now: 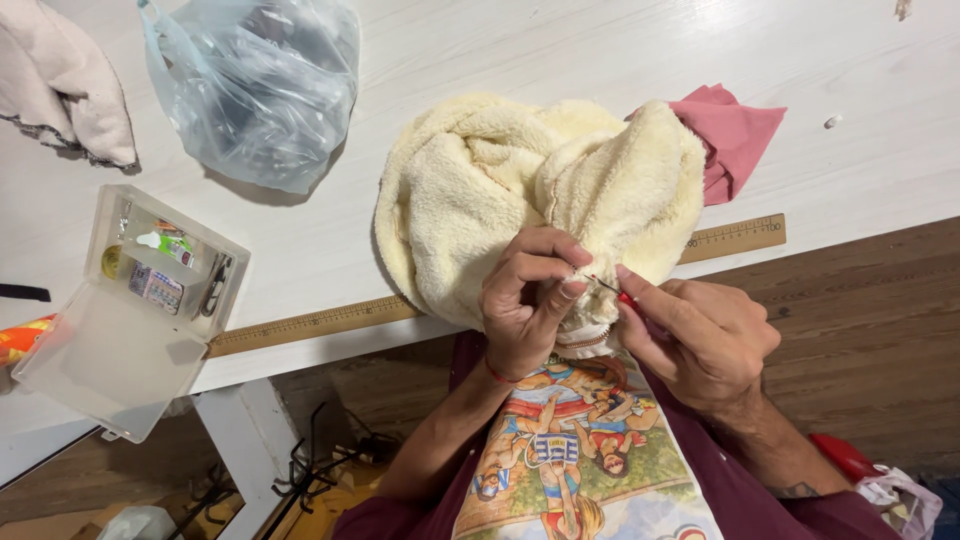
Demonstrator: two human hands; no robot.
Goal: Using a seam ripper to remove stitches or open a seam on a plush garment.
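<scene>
Seen from above: cream fleece garment (520, 190) bunched at the near edge of a pale wooden surface (600, 50), partly hanging over toward the body. Left hand (530, 300) curled, fingertips pinching a fold of fleece beside a zipper seam. Right hand (695, 335) closed in a pinch on a small red-handled tool (615, 292), most likely a seam ripper, thin metal tip meeting the pinched fold. Hands almost touching.

Under the fleece, a long wooden ruler (735, 238) along the surface's near edge. Beyond the fleece, on its right, a pink cloth (735, 135). Well to the left of the fleece, an open clear plastic box (150, 300) of small sewing bits overhanging the edge; farther back, a knotted translucent plastic bag (260, 85).

To do this step well, probably: fold kept taut by the left fingertips, tip slid under one stitch at a time, blade angled away from the pile and the holding fingers, short light strokes, thread lifted rather than tugged to spare the fleece.
</scene>
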